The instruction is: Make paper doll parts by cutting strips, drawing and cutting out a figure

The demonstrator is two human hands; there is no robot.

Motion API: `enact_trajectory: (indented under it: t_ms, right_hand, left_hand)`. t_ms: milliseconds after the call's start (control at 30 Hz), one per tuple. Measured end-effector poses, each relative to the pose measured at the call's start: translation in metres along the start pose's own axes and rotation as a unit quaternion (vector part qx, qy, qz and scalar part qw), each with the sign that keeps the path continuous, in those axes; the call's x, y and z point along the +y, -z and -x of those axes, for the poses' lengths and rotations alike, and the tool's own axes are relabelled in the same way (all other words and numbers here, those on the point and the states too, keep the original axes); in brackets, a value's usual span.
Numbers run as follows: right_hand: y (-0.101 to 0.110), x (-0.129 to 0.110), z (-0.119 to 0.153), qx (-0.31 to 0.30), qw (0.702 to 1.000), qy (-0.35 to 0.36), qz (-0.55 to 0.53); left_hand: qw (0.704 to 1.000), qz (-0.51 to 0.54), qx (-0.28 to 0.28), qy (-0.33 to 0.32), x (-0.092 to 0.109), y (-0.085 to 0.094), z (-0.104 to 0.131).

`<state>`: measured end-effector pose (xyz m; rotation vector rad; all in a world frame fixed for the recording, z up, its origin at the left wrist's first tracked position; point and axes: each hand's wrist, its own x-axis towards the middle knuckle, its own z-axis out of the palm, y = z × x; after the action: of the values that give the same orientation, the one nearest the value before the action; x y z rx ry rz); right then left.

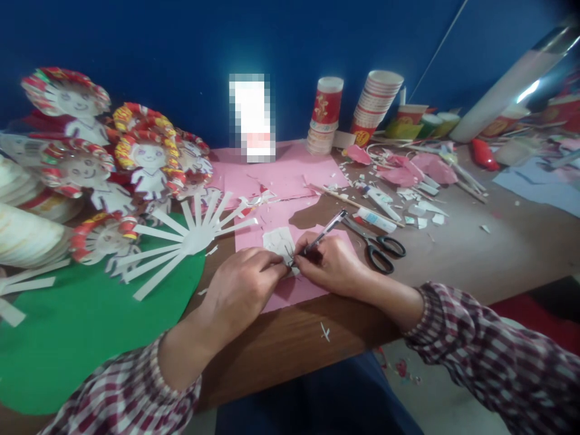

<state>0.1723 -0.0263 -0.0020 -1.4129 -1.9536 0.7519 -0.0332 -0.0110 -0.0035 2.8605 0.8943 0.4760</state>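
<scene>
- Right hand (333,263) has a pen (327,228) pinched in its fingers, writing end down at a small piece of white paper (277,240), top end leaning away to the right.
- Left hand (247,281) has its fingertips on that same paper's near edge; can't tell if it's pinching or just pressing.
- Still the head view: the white paper sits between the two hands, dark lines on it, on top of a pink sheet (294,291) at the front of the brown table (272,356).
- Black-handled scissors (384,246) lie just beside the right hand, with a white tube (376,219) right behind them.
- Over on the left, a white cutout with fanned strips (197,241) partly overlaps a green sheet (174,290), near some paper dolls with red and yellow rims (147,157).
- Two paper cup stacks, one here (327,115) and a taller one (374,99), stand at the back.
</scene>
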Motion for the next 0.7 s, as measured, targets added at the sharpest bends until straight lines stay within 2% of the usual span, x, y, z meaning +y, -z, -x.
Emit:
enact_trajectory:
  t_ms: [267,700]
  right_hand:
    - [0.0014,-0.0013,-0.0004,0.019,1.000,0.010,0.016]
    - [-0.0012,0.0021,0.0010,-0.003,0.999,-0.005,-0.033]
  left_hand:
    - [1.000,0.006,-0.008,0.007,0.0003,0.0001,0.0001]
    - [1.000,0.014,-0.003,0.005,0.0000,-0.0006,-0.0005]
